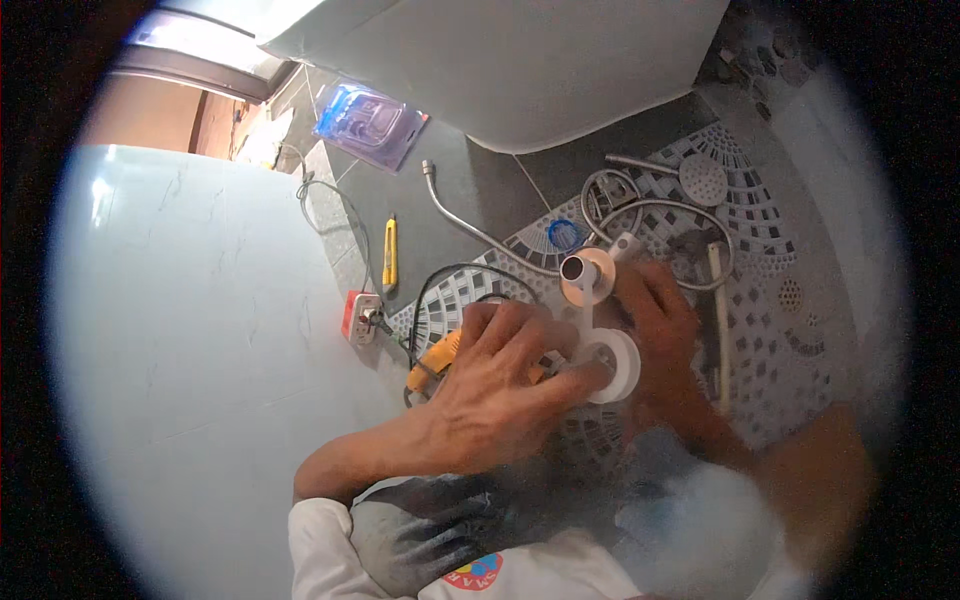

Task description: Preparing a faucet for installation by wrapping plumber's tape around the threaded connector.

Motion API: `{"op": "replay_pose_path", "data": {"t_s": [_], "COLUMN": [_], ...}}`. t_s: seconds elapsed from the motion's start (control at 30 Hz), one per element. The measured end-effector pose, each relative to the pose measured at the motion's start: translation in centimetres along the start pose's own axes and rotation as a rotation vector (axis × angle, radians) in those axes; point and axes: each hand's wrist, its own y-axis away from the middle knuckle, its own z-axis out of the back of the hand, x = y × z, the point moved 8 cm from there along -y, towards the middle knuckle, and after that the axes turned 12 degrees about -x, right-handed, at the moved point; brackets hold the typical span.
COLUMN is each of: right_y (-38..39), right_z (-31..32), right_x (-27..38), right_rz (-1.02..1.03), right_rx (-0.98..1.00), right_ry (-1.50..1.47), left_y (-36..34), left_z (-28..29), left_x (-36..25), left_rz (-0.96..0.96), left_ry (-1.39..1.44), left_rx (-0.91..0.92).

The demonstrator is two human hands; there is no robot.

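My left hand grips a white roll of thread-seal tape, with a strip of tape running up from it. My right hand holds a pipe fitting with a round pale flange and a dark threaded opening. The tape strip reaches up to that fitting. Both hands are close together over a mosaic tiled floor.
A yellow power tool lies under my left hand, its cord leading to a red and white plug block. A yellow utility knife, flexible metal hoses, a shower head and a blister pack lie on the floor. A white fixture stands behind.
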Motion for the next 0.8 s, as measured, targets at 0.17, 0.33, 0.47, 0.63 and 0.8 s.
{"op": "replay_pose_path", "data": {"t_s": [0.17, 0.33, 0.47, 0.63, 0.8], "right_y": [0.3, -0.4, -1.0, -1.1, -0.3], "right_z": [-0.1, -0.1, -0.4, -0.8, -1.3], "right_x": [-0.3, -0.9, -2.1, -2.5, -2.5], "right_rz": [0.078, -0.065, -0.317, -0.473, -0.532], "right_rx": [-0.009, 0.039, 0.068, 0.216, 0.343], "right_ry": [0.073, -0.008, -0.171, -0.306, -0.355], "left_y": [-1.6, -1.3, 0.1, 0.4, 0.0], "left_z": [0.1, -0.2, 0.8, 1.7, 2.4], "left_x": [-1.1, 0.0, 2.9, 5.0, 6.3], "left_rz": [0.004, 0.046, 0.112, 0.166, 0.391], "left_ry": [-0.028, -0.011, 0.059, 0.197, 0.410], "left_rx": [-0.096, -0.096, -0.044, -0.019, -0.055]}}
